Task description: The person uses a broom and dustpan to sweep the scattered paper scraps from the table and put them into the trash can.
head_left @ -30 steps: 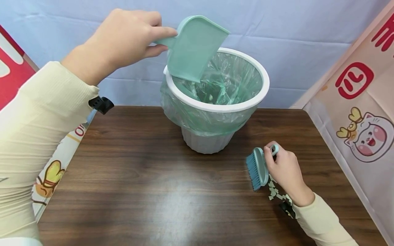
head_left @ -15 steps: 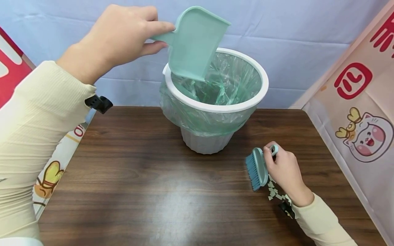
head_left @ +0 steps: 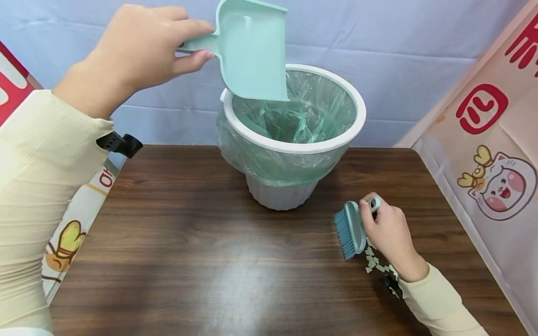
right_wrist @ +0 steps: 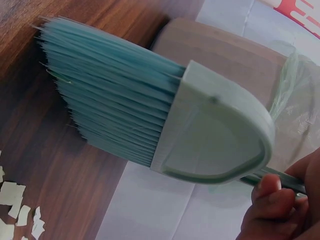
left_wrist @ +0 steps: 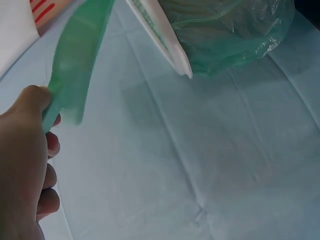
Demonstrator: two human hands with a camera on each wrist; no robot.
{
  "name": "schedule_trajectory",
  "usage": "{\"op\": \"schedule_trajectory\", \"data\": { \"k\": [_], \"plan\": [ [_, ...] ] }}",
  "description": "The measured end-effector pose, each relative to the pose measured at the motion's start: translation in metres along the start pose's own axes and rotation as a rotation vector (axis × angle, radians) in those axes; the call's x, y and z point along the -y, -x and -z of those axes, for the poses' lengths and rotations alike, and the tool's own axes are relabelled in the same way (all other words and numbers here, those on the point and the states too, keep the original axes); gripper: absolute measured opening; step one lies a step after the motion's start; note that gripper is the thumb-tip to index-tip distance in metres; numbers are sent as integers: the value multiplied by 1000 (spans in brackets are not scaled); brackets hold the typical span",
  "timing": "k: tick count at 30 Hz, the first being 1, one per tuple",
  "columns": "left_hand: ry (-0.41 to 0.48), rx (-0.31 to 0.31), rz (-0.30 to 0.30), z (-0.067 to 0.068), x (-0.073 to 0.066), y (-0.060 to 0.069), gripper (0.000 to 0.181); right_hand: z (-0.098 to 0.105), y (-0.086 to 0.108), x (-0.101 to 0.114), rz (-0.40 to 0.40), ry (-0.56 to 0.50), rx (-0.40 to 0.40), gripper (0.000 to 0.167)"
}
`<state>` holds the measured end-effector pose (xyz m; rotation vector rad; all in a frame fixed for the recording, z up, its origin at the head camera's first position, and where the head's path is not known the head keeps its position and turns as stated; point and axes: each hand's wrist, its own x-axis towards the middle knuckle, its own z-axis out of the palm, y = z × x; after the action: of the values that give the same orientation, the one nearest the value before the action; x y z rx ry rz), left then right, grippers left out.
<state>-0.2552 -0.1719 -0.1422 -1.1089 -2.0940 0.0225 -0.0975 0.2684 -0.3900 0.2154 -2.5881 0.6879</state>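
Observation:
In the head view my left hand (head_left: 143, 46) pinches the handle of a pale green dustpan (head_left: 254, 51), whose lower edge hangs over the left part of a bin's white rim (head_left: 294, 148). The dustpan (left_wrist: 80, 55) stands nearly edge-on in the left wrist view, with thumb and fingers round its handle. At the right, my right hand (head_left: 388, 228) grips a small brush (head_left: 356, 227), its blue bristles (right_wrist: 110, 95) low at the tabletop. Small pale scraps (head_left: 373, 261) lie between the brush and my right wrist; no scraps show on the dustpan.
The bin (head_left: 278, 192), lined with a green translucent bag (head_left: 290, 170), stands at the back of the brown wooden table (head_left: 185, 242). Behind it hangs a light blue cloth (head_left: 403, 70). Printed panels flank the table, the right one (head_left: 483, 154) bearing a cartoon cat.
My left hand and the dustpan have moved left and slightly up, and the dustpan has turned more upright. A pale bit seen inside the bin no longer shows. The right hand and brush have barely shifted.

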Motion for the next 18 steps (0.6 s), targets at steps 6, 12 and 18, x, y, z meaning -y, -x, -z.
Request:
{"op": "schedule_trajectory", "data": {
  "k": [6, 12, 18],
  "plan": [
    [51, -22, 51, 8, 1, 14, 31, 1, 0, 1, -8, -6, 7, 14],
    [182, -35, 164, 12, 3, 28, 26, 2, 3, 1, -30, -4, -5, 13],
    [267, -22, 191, 15, 6, 43, 28, 2, 6, 1, -41, -4, -9, 13]
  ]
}}
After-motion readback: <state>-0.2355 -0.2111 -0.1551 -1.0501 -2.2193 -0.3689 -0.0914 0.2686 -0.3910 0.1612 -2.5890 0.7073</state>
